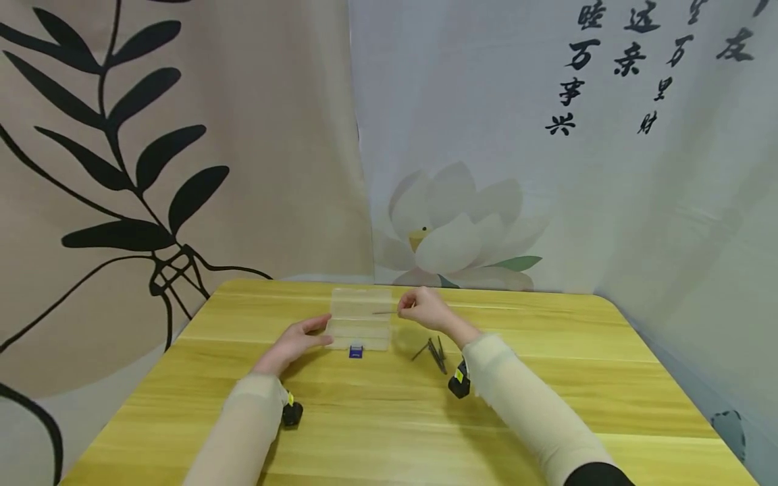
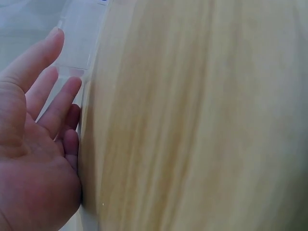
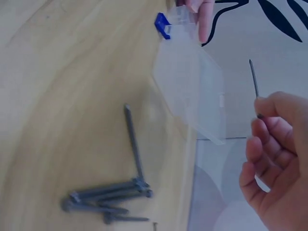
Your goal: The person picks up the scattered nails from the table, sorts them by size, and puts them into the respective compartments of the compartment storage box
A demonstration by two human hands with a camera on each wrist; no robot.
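Observation:
A clear plastic box (image 1: 358, 331) with a blue latch (image 1: 355, 352) stands on the table, its lid raised. My left hand (image 1: 299, 342) is at the box's left side, thumb near the front corner and fingers along the edge. In the left wrist view, the fingers of that hand (image 2: 43, 125) are loosely extended beside the clear wall. My right hand (image 1: 427, 310) pinches a thin nail (image 3: 254, 79) by its head end between thumb and forefinger. The nail points left, over the right part of the box in the head view.
Several grey nails (image 3: 106, 195) lie in a loose pile on the wooden table (image 1: 365, 418), right of the box and below my right forearm. One nail (image 3: 133, 142) points away from the pile. Behind the table's far edge hangs a printed curtain (image 1: 292, 169).

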